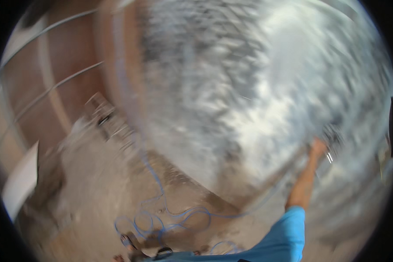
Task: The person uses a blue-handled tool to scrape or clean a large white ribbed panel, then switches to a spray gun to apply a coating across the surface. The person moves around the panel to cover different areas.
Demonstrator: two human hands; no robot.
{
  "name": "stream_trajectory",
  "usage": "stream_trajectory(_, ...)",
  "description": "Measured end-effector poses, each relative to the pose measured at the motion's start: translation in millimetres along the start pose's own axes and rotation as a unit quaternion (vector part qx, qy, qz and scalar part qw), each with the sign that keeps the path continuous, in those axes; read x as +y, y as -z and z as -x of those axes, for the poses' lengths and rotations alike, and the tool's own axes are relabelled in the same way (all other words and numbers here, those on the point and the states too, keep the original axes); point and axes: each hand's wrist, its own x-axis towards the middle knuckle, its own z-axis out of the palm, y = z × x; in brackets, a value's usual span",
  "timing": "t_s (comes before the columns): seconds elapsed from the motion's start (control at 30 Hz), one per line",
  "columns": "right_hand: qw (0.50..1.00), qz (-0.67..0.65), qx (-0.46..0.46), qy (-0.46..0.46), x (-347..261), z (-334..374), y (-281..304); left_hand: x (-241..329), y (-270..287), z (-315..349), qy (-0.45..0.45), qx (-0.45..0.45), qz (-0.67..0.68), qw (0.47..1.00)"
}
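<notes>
The fingers of the right hand [319, 147] were smeared by motion blur, so whether they were spread, together or clamped on anything could not be told. The hand was raised at the end of a bare forearm, out of a bright blue short sleeve [280, 238], against a rough grey plastered wall [231, 87]; contact could not be judged. A thin blue hose [161, 205] was seen looped on the dusty brown floor [96, 183] below. The left hand was not seen.

floor [96, 192]: dusty, bare concrete | on it: looped blue cable [161, 214]
</notes>
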Motion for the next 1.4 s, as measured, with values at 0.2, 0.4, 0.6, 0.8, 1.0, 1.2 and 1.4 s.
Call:
stream_trajectory(0.2, 0.989, -0.068, 0.077, -0.111, -2, -59, -22, -142, 42, 127, 0.206, 0.145, -0.044, 0.967)
stream_trajectory(0.4, 0.985, -0.161, 0.055, 0.005, -88, 28, -3, -182, 7, 143, 0.253, 0.153, 0.003, 0.955)
stream_trajectory(0.6, 0.977, -0.202, 0.006, 0.071, -136, 115, 13, -157, 11, 102, 0.118, 0.132, -0.141, 0.974)
stream_trajectory(0.8, 0.969, -0.228, -0.027, 0.095, -143, 158, 12, -108, 21, 128, 0.158, 0.133, -0.098, 0.973)
stream_trajectory(1.0, 0.957, -0.269, -0.040, 0.102, -145, 200, 22, -102, 21, 145, 0.161, 0.138, -0.123, 0.970)
stream_trajectory(1.2, 0.941, -0.322, -0.051, 0.086, -147, 274, 62, -122, 35, 134, 0.182, 0.128, -0.164, 0.961)
stream_trajectory(1.4, 0.893, -0.428, -0.135, 0.030, -146, 425, 141, -154, 72, 97, 0.262, 0.061, -0.207, 0.941)
